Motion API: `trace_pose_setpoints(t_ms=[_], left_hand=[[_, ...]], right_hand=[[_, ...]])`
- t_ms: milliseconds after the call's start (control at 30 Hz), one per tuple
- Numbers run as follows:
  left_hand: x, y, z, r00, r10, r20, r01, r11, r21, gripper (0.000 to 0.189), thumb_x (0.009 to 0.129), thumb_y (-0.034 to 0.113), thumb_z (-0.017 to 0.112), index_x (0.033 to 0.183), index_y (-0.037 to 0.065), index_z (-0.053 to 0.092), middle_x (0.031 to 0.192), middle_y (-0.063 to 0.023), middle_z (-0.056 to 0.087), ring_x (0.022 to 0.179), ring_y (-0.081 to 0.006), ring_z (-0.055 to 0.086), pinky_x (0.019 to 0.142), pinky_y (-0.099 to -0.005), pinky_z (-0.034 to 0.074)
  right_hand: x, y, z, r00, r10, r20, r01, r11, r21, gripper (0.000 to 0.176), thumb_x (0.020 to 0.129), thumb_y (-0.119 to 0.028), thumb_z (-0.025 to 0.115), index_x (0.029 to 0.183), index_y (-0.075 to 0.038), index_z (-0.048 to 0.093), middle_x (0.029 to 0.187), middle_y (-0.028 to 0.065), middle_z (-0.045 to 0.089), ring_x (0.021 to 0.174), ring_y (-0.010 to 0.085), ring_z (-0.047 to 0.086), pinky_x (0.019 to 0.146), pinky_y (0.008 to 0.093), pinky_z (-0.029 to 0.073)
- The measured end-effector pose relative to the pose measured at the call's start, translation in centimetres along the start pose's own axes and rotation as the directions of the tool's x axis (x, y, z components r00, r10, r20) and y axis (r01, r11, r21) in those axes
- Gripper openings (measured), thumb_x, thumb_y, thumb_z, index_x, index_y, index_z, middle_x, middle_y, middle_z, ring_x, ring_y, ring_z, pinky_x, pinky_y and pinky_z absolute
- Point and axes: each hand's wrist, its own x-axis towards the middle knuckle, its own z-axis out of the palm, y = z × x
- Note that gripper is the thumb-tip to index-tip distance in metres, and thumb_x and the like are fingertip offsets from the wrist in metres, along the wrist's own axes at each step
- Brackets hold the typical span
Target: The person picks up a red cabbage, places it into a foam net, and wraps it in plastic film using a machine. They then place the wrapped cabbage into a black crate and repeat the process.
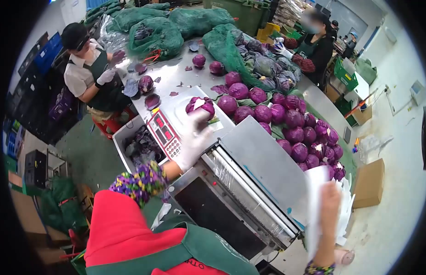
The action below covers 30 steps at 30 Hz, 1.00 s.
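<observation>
My left hand (194, 141), in a white glove, stretches over the scale (178, 107) with its thumb apart. Blurred fingertips overlap the near side of a red cabbage (200, 105) on the scale's plate. The cabbage has a pale patch on top. To the right, my right hand (330, 199) is smeared by motion, beside a white blurred sheet-like thing (315, 192); I cannot tell whether the fingers hold it. Between my hands stands a film-wrapping machine (263, 151) with a roll of clear film (240, 185) along its front.
Many red cabbages (294, 119) are heaped right of the scale. Green net sacks (155, 36) lie at the back of the metal table (185, 75). A bin of trimmed leaves (142, 144) stands at left. One co-worker (101, 75) is at left, another (314, 50) at back right.
</observation>
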Motion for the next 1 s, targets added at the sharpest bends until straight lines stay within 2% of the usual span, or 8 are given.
trace_pose_setpoints(t_ms=[167, 233, 400, 633, 800, 867, 933, 1000], left_hand=[[-9.6, 10.8, 7.0, 0.772, -0.311, 0.555, 0.514, 0.819, -0.255, 0.045, 0.085, 0.013, 0.066, 0.126, 0.002, 0.050, 0.112, -0.0087, 0.055, 0.111, -0.0140, 0.049, 0.092, -0.0297, 0.044], [-11.1, 11.3, 7.5, 0.778, -0.441, 0.447, 0.609, 0.703, -0.367, 0.033, 0.089, 0.009, 0.060, 0.121, 0.001, 0.054, 0.099, -0.0052, 0.060, 0.096, -0.0108, 0.057, 0.084, -0.0258, 0.047], [-11.3, 11.5, 5.8, 0.837, -0.473, 0.275, 0.534, 0.597, -0.599, 0.025, 0.093, 0.006, 0.053, 0.118, 0.003, 0.057, 0.095, -0.0077, 0.064, 0.090, -0.0112, 0.061, 0.081, -0.0259, 0.050], [-8.8, 9.9, 2.5, 0.999, 0.026, 0.046, -0.031, 0.993, 0.111, 0.019, 0.087, 0.011, 0.061, 0.105, 0.008, 0.068, 0.116, -0.0088, 0.065, 0.126, -0.0265, 0.048, 0.105, -0.0404, 0.033], [-3.5, 6.6, -1.2, 0.638, -0.654, 0.407, 0.726, 0.337, -0.599, 0.019, 0.098, 0.020, 0.049, 0.106, 0.005, 0.057, 0.093, -0.0013, 0.060, 0.084, -0.0069, 0.057, 0.073, -0.0226, 0.048], [-2.1, 6.3, -4.2, 0.499, -0.572, 0.651, 0.863, 0.259, -0.434, 0.029, 0.095, 0.021, 0.052, 0.120, 0.006, 0.052, 0.102, -0.0016, 0.061, 0.092, -0.0060, 0.057, 0.071, -0.0233, 0.049], [-0.4, 3.2, -8.4, 0.133, -0.485, 0.864, 0.897, 0.430, 0.103, 0.037, 0.086, 0.025, 0.065, 0.115, 0.004, 0.058, 0.100, -0.0019, 0.063, 0.090, -0.0089, 0.059, 0.069, -0.0285, 0.051], [1.6, -2.1, -10.3, 0.453, -0.636, 0.624, 0.767, 0.635, 0.091, 0.039, 0.080, 0.029, 0.071, 0.105, 0.001, 0.062, 0.097, -0.0076, 0.065, 0.089, -0.0145, 0.061, 0.070, -0.0329, 0.051]], right_hand=[[-6.3, -4.0, 10.4, 0.907, -0.074, 0.414, 0.084, 0.996, -0.006, 0.013, 0.089, -0.015, 0.056, 0.091, -0.002, 0.060, 0.077, 0.0023, 0.059, 0.066, 0.0091, 0.050, 0.058, 0.0265, 0.041], [-7.1, -4.0, 12.3, 0.853, 0.109, 0.510, -0.396, 0.773, 0.496, 0.017, 0.090, -0.016, 0.054, 0.090, 0.000, 0.061, 0.083, 0.0056, 0.062, 0.069, 0.0104, 0.055, 0.061, 0.0268, 0.045], [-8.0, -3.7, 15.6, 0.907, -0.237, 0.349, -0.145, 0.602, 0.785, 0.031, 0.097, -0.019, 0.048, 0.121, 0.001, 0.051, 0.101, 0.0063, 0.061, 0.089, 0.0106, 0.058, 0.080, 0.0238, 0.047], [-7.7, -8.5, 20.4, 0.969, -0.020, 0.245, -0.202, 0.505, 0.839, 0.014, 0.097, -0.018, 0.053, 0.101, -0.005, 0.053, 0.098, 0.0039, 0.059, 0.085, 0.0089, 0.055, 0.078, 0.0209, 0.045], [-3.0, -10.4, 22.0, 0.975, -0.034, 0.220, -0.134, 0.701, 0.700, 0.013, 0.096, -0.016, 0.052, 0.104, -0.006, 0.050, 0.091, 0.0033, 0.059, 0.081, 0.0100, 0.056, 0.076, 0.0272, 0.049], [0.5, -12.5, 22.7, 0.833, 0.127, 0.539, -0.553, 0.131, 0.823, 0.010, 0.096, -0.015, 0.050, 0.101, -0.005, 0.050, 0.086, 0.0024, 0.058, 0.078, 0.0101, 0.056, 0.073, 0.0284, 0.050], [4.6, -10.2, 23.7, 0.823, -0.034, 0.568, -0.510, 0.398, 0.763, 0.020, 0.093, -0.019, 0.054, 0.104, -0.003, 0.050, 0.087, 0.0042, 0.059, 0.082, 0.0179, 0.060, 0.077, 0.0348, 0.051], [7.6, -12.8, 24.8, 0.741, -0.177, 0.648, 0.129, 0.984, 0.123, 0.038, 0.087, -0.028, 0.062, 0.111, -0.002, 0.051, 0.101, 0.0103, 0.063, 0.092, 0.0281, 0.062, 0.083, 0.0393, 0.050]])
